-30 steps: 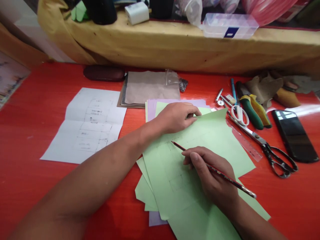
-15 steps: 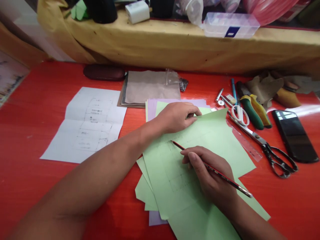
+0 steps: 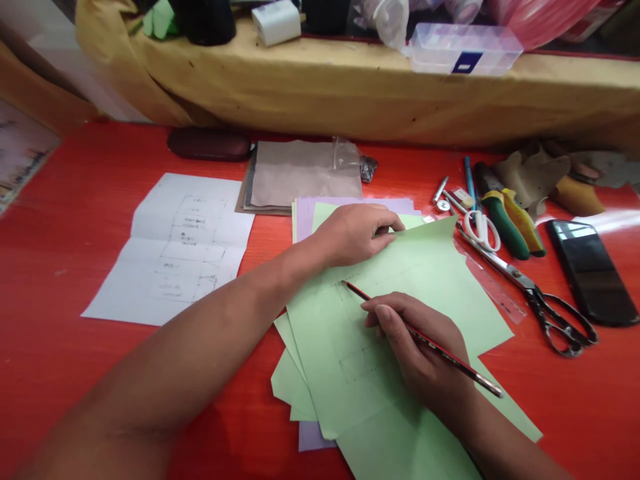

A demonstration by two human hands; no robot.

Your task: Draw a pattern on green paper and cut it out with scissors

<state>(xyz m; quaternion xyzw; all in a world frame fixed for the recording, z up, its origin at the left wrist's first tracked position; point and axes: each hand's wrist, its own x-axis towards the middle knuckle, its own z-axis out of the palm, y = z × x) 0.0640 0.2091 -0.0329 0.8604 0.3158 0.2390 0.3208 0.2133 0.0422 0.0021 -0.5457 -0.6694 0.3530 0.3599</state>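
Note:
My right hand (image 3: 425, 347) is closed round a dark red-and-black pencil (image 3: 450, 359). The pencil tip meets a light green sheet of paper (image 3: 430, 280) marked with faint pencil lines and a small rectangle. My left hand (image 3: 357, 233) lies across the upper part of this sheet, its fingers curled down at the top edge, holding it. Beneath are more green sheets (image 3: 293, 383) and a lilac sheet (image 3: 314, 437). To the left, beside my left forearm, a creased white paper (image 3: 135, 267) carries a hand-drawn diagram with notes.
Right of the sheets lie large scissors (image 3: 525, 283), white-handled scissors (image 3: 483, 233), green-and-yellow pliers (image 3: 510, 223), a clear ruler (image 3: 500, 293) and a black phone (image 3: 593, 273). Behind are brown sheets (image 3: 300, 173) and a dark case (image 3: 209, 144). A cloth-covered ledge (image 3: 300, 87) holds a clear plastic box (image 3: 465, 50).
Both hands and the pencil keep nearly the same position on the green sheet. The whole view has shifted very slightly.

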